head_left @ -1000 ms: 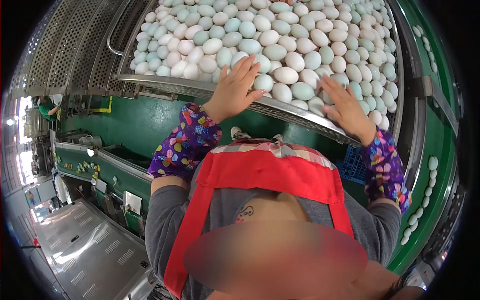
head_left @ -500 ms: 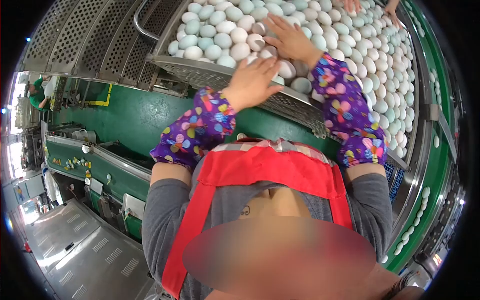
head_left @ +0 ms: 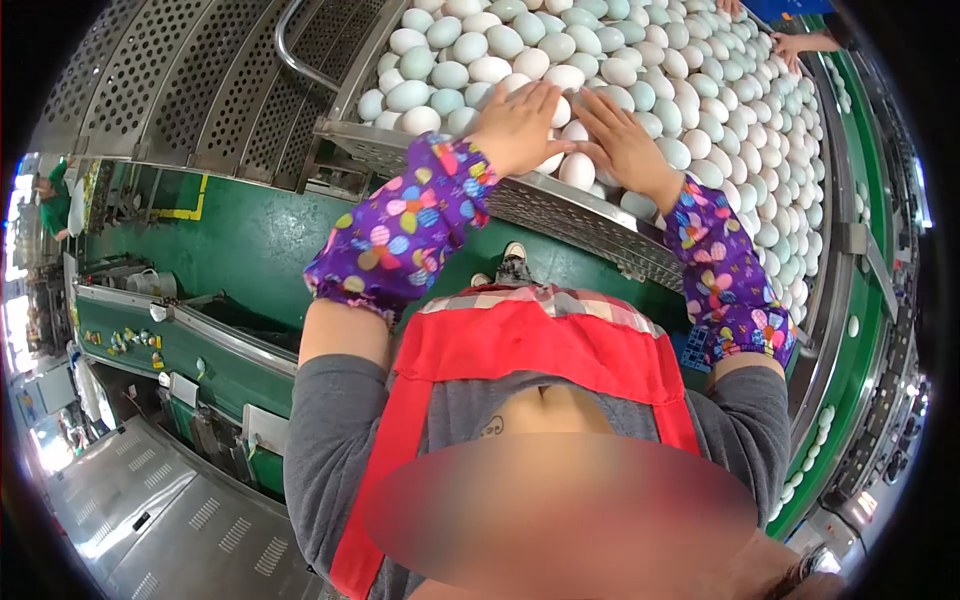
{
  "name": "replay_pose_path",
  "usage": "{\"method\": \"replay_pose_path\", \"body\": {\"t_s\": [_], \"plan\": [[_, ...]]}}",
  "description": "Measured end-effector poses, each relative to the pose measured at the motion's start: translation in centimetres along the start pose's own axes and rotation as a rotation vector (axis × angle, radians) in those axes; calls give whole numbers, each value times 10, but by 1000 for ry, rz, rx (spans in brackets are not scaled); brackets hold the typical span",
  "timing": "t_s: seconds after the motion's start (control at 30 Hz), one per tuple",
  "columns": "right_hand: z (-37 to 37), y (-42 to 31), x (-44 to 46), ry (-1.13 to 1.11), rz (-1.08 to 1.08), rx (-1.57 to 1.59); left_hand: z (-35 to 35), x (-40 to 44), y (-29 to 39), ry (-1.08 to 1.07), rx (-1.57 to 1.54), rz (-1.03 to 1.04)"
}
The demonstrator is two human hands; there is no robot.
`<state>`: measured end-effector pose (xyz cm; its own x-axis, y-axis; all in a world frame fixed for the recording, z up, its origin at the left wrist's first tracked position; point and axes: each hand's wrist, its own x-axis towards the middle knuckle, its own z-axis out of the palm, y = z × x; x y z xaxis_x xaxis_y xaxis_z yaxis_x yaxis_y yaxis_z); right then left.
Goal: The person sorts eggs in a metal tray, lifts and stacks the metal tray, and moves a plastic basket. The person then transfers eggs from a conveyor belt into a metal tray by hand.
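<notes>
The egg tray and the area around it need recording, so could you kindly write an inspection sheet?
Surface: metal tray with a perforated front wall.
Job's things: many white and pale blue-green eggs; cracks too small to tell.
Clutter: blue plastic item, partly hidden, below the tray.
Hands: left hand and right hand open on eggs near the front edge; another person's hand farther back.
Cables: nothing seen near the tray.
Surroundings: green floor; green conveyor at right, carrying eggs.

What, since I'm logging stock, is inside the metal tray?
Many eggs, white to pale blue-green, crowd the tray. The left hand and right hand hide parts of some. Whatever lies beneath the top eggs is covered and cannot be seen.
</notes>
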<state>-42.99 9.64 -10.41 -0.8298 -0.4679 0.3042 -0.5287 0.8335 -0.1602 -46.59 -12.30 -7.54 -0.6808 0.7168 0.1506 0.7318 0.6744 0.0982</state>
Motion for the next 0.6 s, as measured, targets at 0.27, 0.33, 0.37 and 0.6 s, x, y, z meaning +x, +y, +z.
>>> {"method": "replay_pose_path", "body": {"t_s": [0.27, 0.33, 0.37, 0.6], "plan": [[29, 98, 62, 119, 188, -85, 11, 28, -3, 28, 152, 162], [21, 76, 44, 78, 123, -59, 7, 21, -7, -80, 78, 114], [25, 82, 33, 112, 83, -47, 7, 14, -9, -85, 52, 88], [-6, 34, 91, 116, -13, 114, -4, 1, -9, -41, 29, -33]]}}
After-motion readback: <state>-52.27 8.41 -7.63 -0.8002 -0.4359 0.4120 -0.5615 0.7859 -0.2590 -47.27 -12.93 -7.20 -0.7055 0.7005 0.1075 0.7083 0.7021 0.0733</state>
